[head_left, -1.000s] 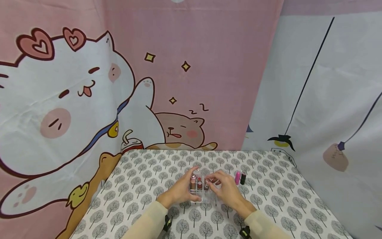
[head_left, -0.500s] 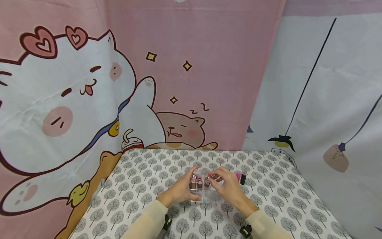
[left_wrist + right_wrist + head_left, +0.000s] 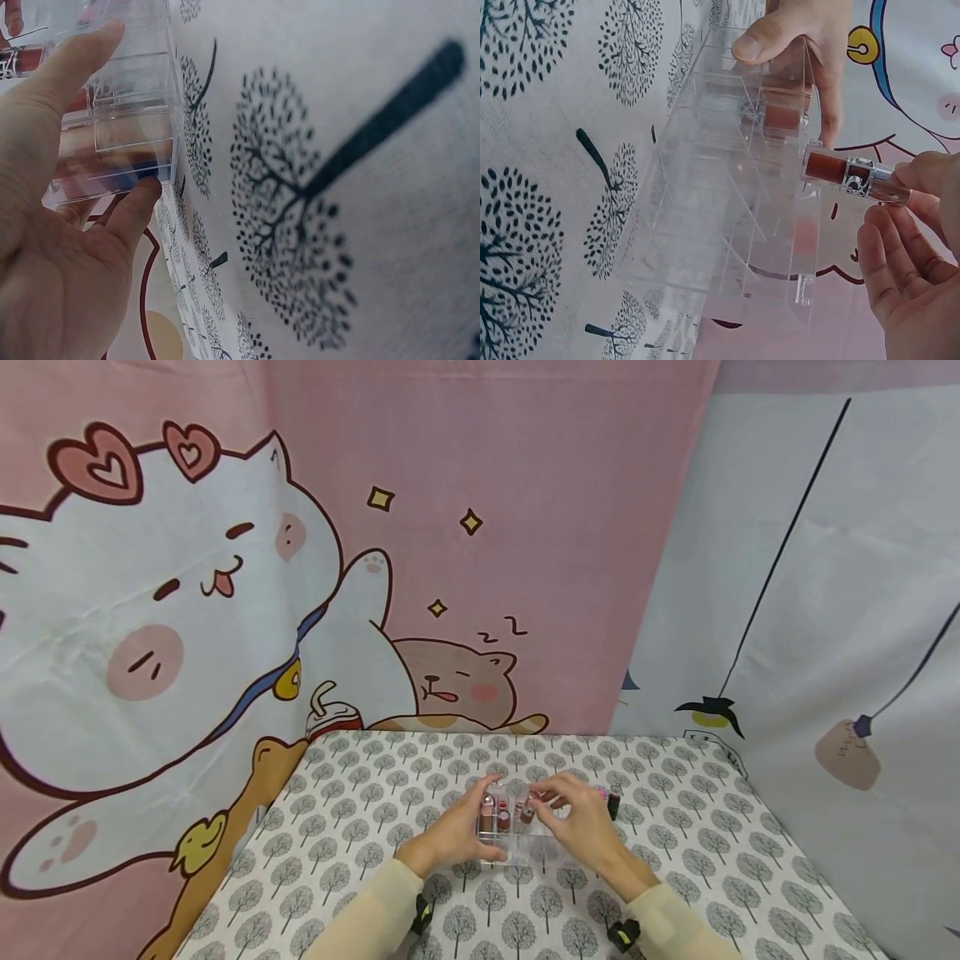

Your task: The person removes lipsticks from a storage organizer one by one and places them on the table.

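Note:
A clear plastic organizer with several compartments [image 3: 697,217] stands on the table. My left hand [image 3: 457,831] grips its left side, thumb at the near wall and fingers round the far side. My right hand [image 3: 919,240] pinches a lip gloss tube [image 3: 840,171] by its cap end. The tube has brownish-red contents and a silver band, and its lower end is at the organizer's top edge. Two other tubes stand in the left compartments: a brownish one with a pink top [image 3: 487,818] and a red one [image 3: 503,818].
Just beyond my right hand stand a dark tube [image 3: 614,803] and a pink tube [image 3: 602,794], the pink one mostly hidden. A tree-print cloth [image 3: 360,793] covers the table. A cartoon-printed curtain [image 3: 540,568] hangs behind its far edge.
My right hand has moved a little to the right and up, with the lip gloss tube drawn upward and tilted in its fingers. My left hand keeps its grip on the organizer.

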`<state>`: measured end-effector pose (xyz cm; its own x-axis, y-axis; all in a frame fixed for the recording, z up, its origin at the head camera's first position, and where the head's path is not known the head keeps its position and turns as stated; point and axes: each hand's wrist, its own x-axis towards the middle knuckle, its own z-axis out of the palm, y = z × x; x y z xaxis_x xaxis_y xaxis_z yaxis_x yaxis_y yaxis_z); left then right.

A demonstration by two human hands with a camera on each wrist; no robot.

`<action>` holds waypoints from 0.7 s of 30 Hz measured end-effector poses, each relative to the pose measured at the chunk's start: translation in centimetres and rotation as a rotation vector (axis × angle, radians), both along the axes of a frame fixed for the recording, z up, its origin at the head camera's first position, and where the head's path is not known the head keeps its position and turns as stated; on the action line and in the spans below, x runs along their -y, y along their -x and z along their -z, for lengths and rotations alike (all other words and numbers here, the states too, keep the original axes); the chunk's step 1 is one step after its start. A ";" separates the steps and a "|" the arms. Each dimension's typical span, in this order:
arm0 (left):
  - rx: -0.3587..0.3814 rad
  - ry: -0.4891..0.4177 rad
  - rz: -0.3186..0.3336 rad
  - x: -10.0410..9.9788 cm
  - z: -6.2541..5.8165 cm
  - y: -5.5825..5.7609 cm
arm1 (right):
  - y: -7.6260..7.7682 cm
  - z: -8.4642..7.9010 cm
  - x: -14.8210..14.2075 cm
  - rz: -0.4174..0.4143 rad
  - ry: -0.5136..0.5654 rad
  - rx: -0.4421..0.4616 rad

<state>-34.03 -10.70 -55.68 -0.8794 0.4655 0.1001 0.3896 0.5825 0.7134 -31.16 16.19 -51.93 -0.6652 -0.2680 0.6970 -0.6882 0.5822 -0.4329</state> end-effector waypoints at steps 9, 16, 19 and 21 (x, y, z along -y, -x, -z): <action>0.004 -0.005 -0.001 -0.2 0.0 0.2 | 0.0 -0.6 -0.9 0.025 0.018 -0.032; 0.022 -0.014 -0.009 -0.1 0.0 0.0 | 0.4 -0.6 -1.7 0.018 0.050 -0.049; 0.029 -0.020 -0.011 -0.1 0.1 0.0 | 0.4 -0.8 -2.2 0.011 0.063 -0.058; 0.029 -0.018 -0.012 -0.1 0.1 0.0 | 0.4 -1.0 -2.5 0.019 0.063 -0.068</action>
<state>-34.06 -10.56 -55.82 -0.8876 0.4532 0.0825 0.3616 0.5743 0.7345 -31.59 18.66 -50.89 -0.6202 -0.2098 0.7559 -0.7064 0.5683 -0.4219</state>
